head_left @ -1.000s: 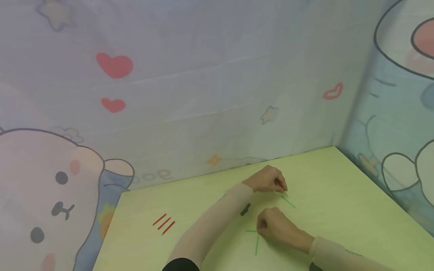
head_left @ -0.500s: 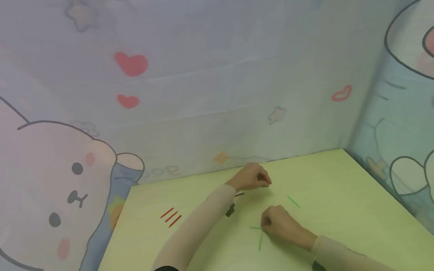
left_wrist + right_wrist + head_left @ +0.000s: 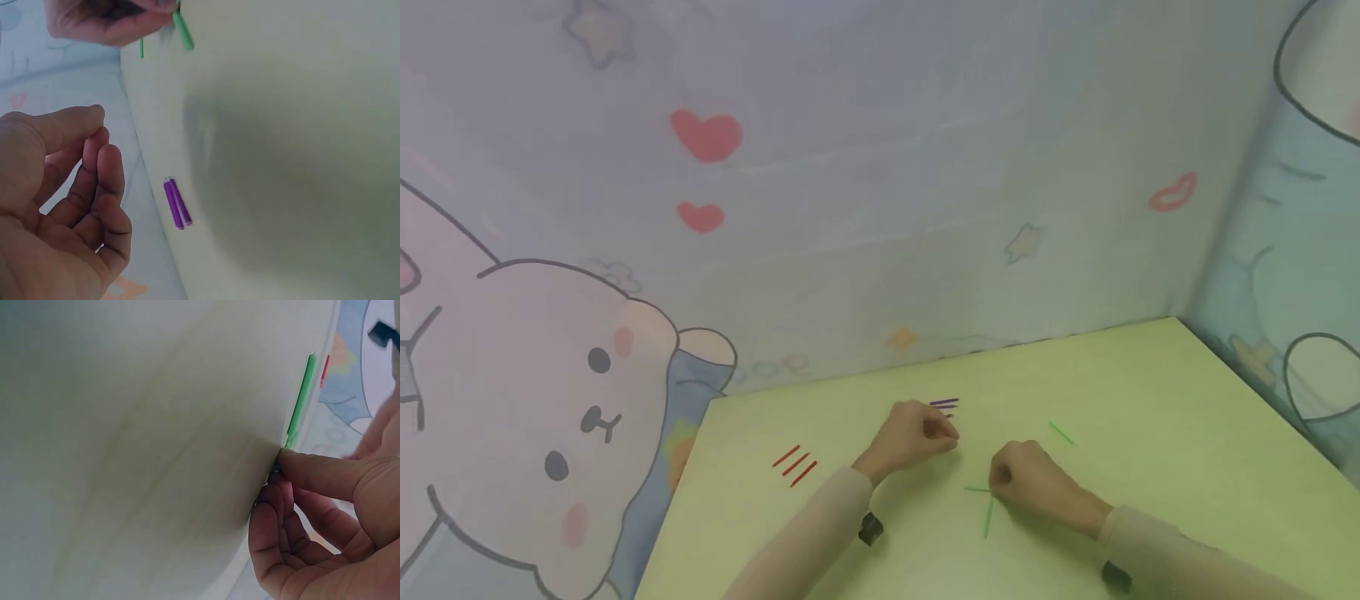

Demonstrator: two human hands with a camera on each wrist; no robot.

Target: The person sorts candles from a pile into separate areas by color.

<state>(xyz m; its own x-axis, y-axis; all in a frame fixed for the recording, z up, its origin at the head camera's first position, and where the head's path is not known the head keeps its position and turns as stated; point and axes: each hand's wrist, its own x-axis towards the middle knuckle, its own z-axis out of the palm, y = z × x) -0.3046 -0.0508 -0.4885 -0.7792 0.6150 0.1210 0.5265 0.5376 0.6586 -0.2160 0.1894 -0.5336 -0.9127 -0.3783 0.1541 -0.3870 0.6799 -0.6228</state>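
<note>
In the head view my right hand (image 3: 1033, 475) pinches the end of a thin green stick (image 3: 977, 489) close to the table. A second green stick (image 3: 988, 518) runs toward the front from the same spot. The right wrist view shows thumb and fingertips on the end of a green stick (image 3: 302, 400); the pinched tip is mostly hidden. My left hand (image 3: 913, 437) hovers above the table, fingers loosely curled, with nothing visible between thumb and forefinger in the left wrist view. Just behind it lie several purple sticks (image 3: 945, 402).
Another green stick (image 3: 1062, 433) lies alone farther back on the right. Several red sticks (image 3: 794, 464) lie side by side at the left of the yellow-green table (image 3: 1195, 467). A printed cloth wall (image 3: 865, 200) borders the back.
My left hand has left the far green stick and moved left and nearer, uncovering the purple sticks. My right hand keeps its pinch. The head view has shifted slightly.
</note>
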